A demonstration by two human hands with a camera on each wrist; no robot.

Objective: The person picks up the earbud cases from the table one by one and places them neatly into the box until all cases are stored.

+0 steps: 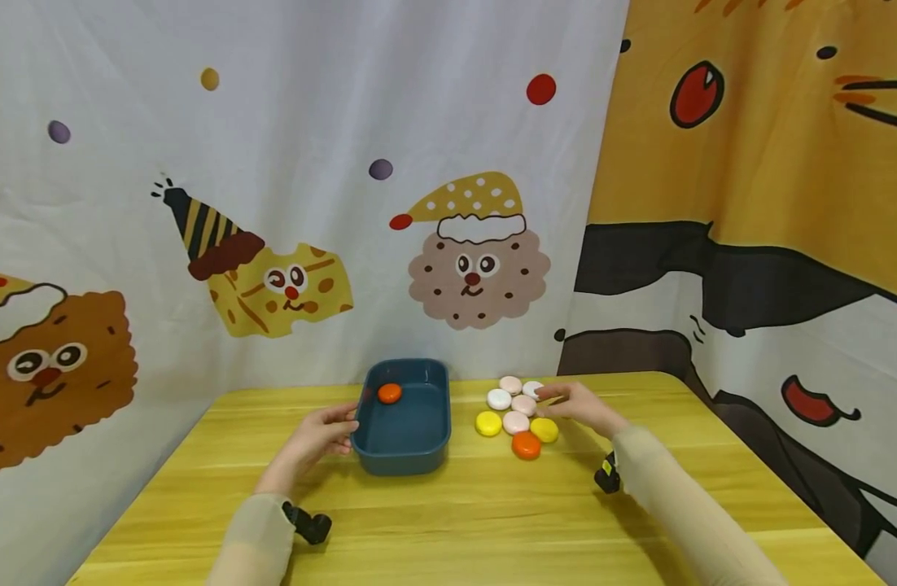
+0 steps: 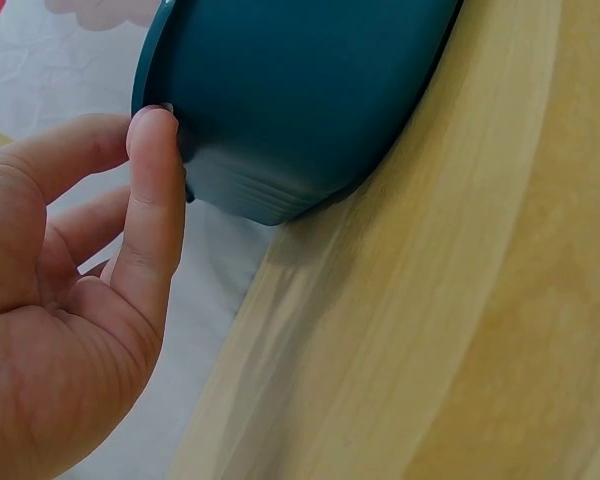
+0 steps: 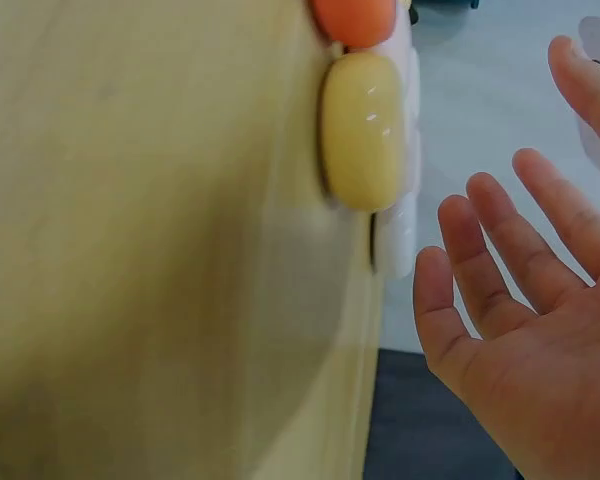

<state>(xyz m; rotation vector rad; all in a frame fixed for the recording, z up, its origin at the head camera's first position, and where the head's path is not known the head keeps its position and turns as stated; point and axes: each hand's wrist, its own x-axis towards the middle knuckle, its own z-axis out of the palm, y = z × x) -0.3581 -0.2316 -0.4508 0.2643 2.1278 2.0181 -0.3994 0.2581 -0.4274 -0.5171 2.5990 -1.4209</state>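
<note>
Thumb and fingers of my left hand [image 1: 320, 433] hold the rim at the left side of a dark blue rectangular box [image 1: 403, 464]. In the left wrist view, the thumb [image 2: 152, 190] lies against the box's edge. Inside the box, towards the back left, is one orange rounded disc [image 1: 390, 394]. My right hand [image 1: 582, 407] hovers over the right side of a group of similar discs, fingers spread and nothing held. Nearest to it are a white disc [image 1: 532, 391], a pink disc [image 1: 524, 405] and a yellow disc [image 1: 544, 430].
An orange disc [image 1: 526, 445] lies at the group's front, with another yellow disc [image 1: 488, 423] to its left. More pink and white discs sit close together behind. A printed cloth [image 1: 309, 122] hangs behind the wooden table [image 1: 419, 529].
</note>
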